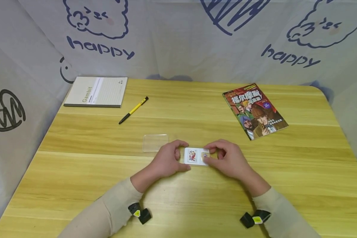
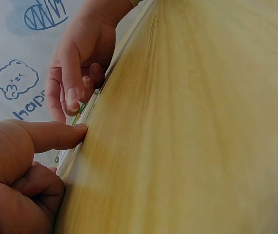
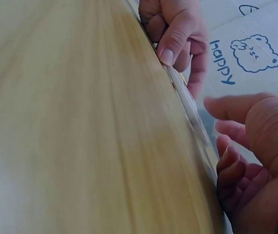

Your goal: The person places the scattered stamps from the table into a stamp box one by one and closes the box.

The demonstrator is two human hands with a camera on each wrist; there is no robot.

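Note:
A small white tray (image 1: 198, 164) lies on the table before me, with two picture pieces side by side on it. The left piece (image 1: 192, 156) has a colourful figure; the right piece (image 1: 204, 154) has a gold-toned border and is partly covered by my right thumb. My left hand (image 1: 169, 160) grips the tray's left end between thumb and index finger, its thumb right at the near edge in the right wrist view. Over the tray's right end is my right hand (image 1: 230, 162), thumb and index finger spread, fingers loosely bent. A clear plastic lid (image 1: 155, 143) lies left of the tray.
On the wooden table (image 1: 178, 205), a notebook (image 1: 107, 92) lies at the back left, with a yellow and black pen (image 1: 134, 110) near it. An illustrated book (image 1: 256, 112) is at the back right. A white drawn-on cloth (image 1: 172, 39) hangs behind.

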